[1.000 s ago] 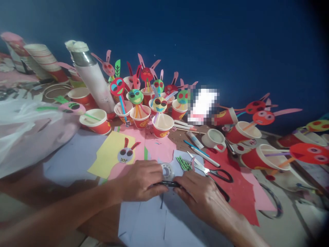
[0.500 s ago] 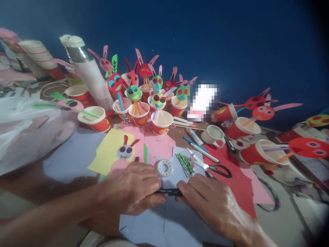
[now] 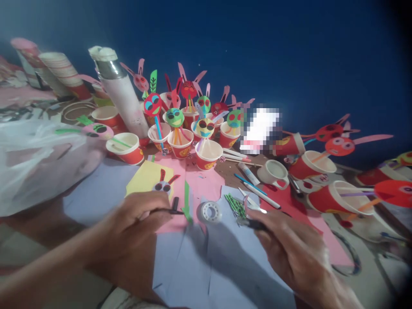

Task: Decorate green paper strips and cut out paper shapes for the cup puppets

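My left hand (image 3: pixel 141 219) is closed in a pinch on a thin dark piece, apparently the marker cap (image 3: pixel 172 211), above the pink paper. To the right, my right hand (image 3: pixel 289 249) grips a black marker (image 3: pixel 255 224) whose greyish end points left. A gap separates the two pieces. Between the hands lies a white roll of tape (image 3: pixel 211 211). Just beyond the marker are a green paper piece with black marks (image 3: pixel 234 205) and scissors (image 3: pixel 254 204), their handles hidden by my right hand. A grey paper rabbit face (image 3: pixel 162 186) is partly covered by my left hand.
Paper cups with paper-faced straw figures (image 3: pixel 209 161) stand along the back. A flask (image 3: pixel 124 101) leans at left, beside a plastic bag (image 3: pixel 41 167). A white mug (image 3: pixel 273 173) and pens (image 3: pixel 262 195) lie at right. Blue paper (image 3: pixel 183 266) covers the front.
My hands were together on the black marker; now they are apart, each with a dark piece. My left hand moved left and partly covers the rabbit face; the right moved right over the scissors.
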Motion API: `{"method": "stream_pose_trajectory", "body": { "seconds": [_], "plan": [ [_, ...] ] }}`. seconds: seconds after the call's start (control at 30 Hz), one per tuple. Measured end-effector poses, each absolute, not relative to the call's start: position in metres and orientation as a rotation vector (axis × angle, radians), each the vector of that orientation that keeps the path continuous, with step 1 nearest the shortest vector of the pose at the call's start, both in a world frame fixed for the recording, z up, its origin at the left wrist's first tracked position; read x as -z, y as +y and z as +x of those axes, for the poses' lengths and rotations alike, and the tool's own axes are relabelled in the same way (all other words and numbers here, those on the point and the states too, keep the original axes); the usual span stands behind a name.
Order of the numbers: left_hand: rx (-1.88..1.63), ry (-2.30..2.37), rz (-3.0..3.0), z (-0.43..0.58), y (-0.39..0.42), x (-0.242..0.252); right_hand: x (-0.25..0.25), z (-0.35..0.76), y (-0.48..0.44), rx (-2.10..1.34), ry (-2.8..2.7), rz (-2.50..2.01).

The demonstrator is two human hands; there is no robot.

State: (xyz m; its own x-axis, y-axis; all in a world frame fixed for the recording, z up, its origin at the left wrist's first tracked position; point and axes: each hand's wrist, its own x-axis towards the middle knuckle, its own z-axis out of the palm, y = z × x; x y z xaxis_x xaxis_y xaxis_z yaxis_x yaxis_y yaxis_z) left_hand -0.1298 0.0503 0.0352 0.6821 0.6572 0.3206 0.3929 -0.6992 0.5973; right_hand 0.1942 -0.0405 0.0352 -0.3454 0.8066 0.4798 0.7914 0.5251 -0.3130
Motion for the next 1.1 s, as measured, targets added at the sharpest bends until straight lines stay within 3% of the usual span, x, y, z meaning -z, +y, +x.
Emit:
{"method": "stream_pose_trajectory", "body": {
  "seconds": [0.23, 0.5, 0.83, 1.1],
  "plan": [
    [-0.522, 1.038, 2.369, -0.087, 0.086, -0.001, -0.036, 0.189, -0.042, -0.507, -1.954, -1.278],
    [-0.396, 1.119, 2.736, -0.069, 0.102, 0.027, -0.051, 0.192, -0.043, -0.740, -1.646, -1.241],
    [-0.329, 0.803, 2.843, -0.057, -0.002, 0.014, -0.030, 0.186, -0.032, -0.928, -1.280, -1.163],
    [-0.124, 0.814, 2.748, -0.045, -0.015, 0.036, -0.017, 0.186, -0.026, -0.854, -1.411, -1.332]
  ]
}}
